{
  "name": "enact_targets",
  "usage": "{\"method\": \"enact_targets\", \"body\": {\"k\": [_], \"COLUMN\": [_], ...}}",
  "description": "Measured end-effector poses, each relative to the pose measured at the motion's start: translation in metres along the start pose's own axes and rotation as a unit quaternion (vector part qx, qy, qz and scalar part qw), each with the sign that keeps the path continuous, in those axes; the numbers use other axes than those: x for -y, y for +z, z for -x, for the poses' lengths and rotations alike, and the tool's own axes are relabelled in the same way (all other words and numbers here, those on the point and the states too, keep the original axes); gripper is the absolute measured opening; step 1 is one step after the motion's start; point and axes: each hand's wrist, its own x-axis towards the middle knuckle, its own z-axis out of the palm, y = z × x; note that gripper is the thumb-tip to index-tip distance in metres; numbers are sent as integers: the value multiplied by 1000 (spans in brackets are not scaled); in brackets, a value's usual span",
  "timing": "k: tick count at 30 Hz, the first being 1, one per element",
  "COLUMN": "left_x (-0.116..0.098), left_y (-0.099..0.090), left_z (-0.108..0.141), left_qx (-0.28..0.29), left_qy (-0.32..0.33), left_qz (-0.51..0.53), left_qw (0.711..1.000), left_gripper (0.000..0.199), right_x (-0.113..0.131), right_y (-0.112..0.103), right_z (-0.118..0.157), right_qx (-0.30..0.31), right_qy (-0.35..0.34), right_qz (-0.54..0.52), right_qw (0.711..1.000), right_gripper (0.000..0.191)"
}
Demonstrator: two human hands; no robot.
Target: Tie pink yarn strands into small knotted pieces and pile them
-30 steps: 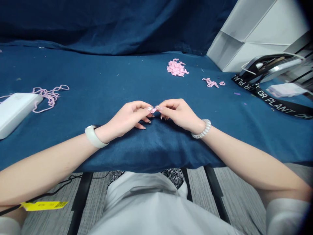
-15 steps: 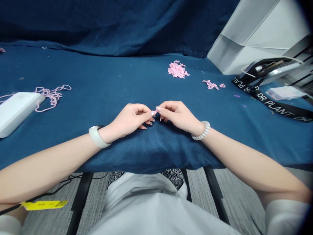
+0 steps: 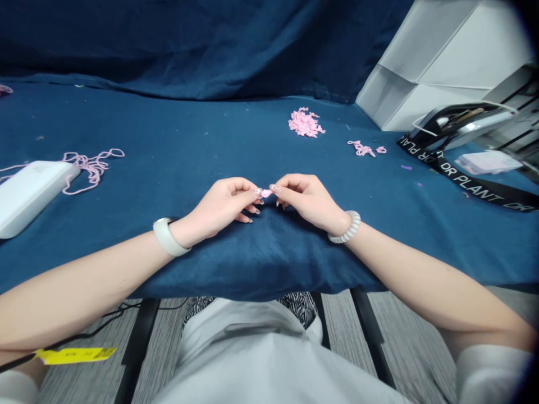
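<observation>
A small pink looped piece of cord (image 3: 266, 193) sits between the fingertips of my left hand (image 3: 223, 202) and my right hand (image 3: 309, 202), and both hands pinch it. Its exact shape is mostly hidden by my fingers. Both hands rest on the padded edge of a dark blue cloth (image 3: 261, 264). A white wristband (image 3: 167, 237) circles my left wrist, and a clear coiled bracelet (image 3: 346, 227) circles my right.
Farther out on the cloth lie a pink heap of pieces (image 3: 305, 123), a few pink scraps (image 3: 361, 148), a pink cord tangle (image 3: 90, 167) and a white box (image 3: 31, 196). At right are a black lanyard (image 3: 467, 179), a metallic pouch (image 3: 461, 126) and a white bin (image 3: 442, 62).
My hands stay almost in place, with the fingertips a little farther apart around the pink piece. The view has tilted slightly, so the items on the cloth sit a bit lower in the picture.
</observation>
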Motion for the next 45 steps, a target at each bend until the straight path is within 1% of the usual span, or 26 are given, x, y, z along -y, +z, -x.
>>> {"method": "enact_targets", "body": {"k": [4, 10, 15, 17, 19, 21, 23, 26, 28, 30, 33, 35, 37, 39, 41, 45], "left_x": [0, -2, -1, 1, 4, 6, 7, 8, 9, 10, 10, 10, 10, 9, 9, 8], "left_y": [0, 1, 2, 2, 2, 2, 3, 3, 3, 3, 2, 1, 1, 1, 1, 2], "left_z": [1, 1, -1, -1, -2, -2, -2, -1, -1, 0, 0, 1, 2, 2, 1, -1], "left_qx": [1, 9, -7, -6, 3, 17, 27, 37, 43, 49, 54, 56, 60, 63, 60, 39], "left_qy": [6, 3, 2, 0, 5, 20, 32, 42, 46, 48, 39, 35, 37, 40, 38, 11], "left_qz": [8, -38, -2, 9, 14, 9, 1, -10, -15, -15, -18, -25, -30, -34, -33, -20], "left_qw": [1000, 999, 1000, 1000, 1000, 1000, 999, 998, 998, 998, 998, 997, 997, 997, 997, 999], "left_gripper": [24, 23, 17, 22, 30, 35, 36, 34, 34, 35, 37, 37, 37, 38, 39, 36], "right_x": [0, -3, -9, -15, -24, -37, -50, -65, -70, -73, -81, -89, -98, -105, -109, -109], "right_y": [0, 0, -4, -11, -22, -37, -54, -77, -90, -103, -118, -125, -129, -132, -134, -135], "right_z": [-1, -6, -12, -16, -22, -34, -51, -87, -113, -136, -158, -165, -167, -166, -164, -162], "right_qx": [-1, -13, -13, -28, -71, -118, -164, -219, -268, -322, -378, -382, -367, -353, -346, -341], "right_qy": [-1, 1, 16, 10, 23, 15, 13, 29, 48, 79, 145, 189, 216, 221, 221, 207], "right_qz": [3, 6, 22, 54, 112, 152, 187, 231, 256, 270, 286, 299, 311, 325, 334, 343], "right_qw": [1000, 1000, 1000, 998, 991, 981, 969, 948, 928, 904, 869, 854, 850, 849, 848, 850], "right_gripper": [30, 34, 33, 34, 35, 36, 35, 29, 25, 28, 33, 33, 39, 54, 63, 64]}}
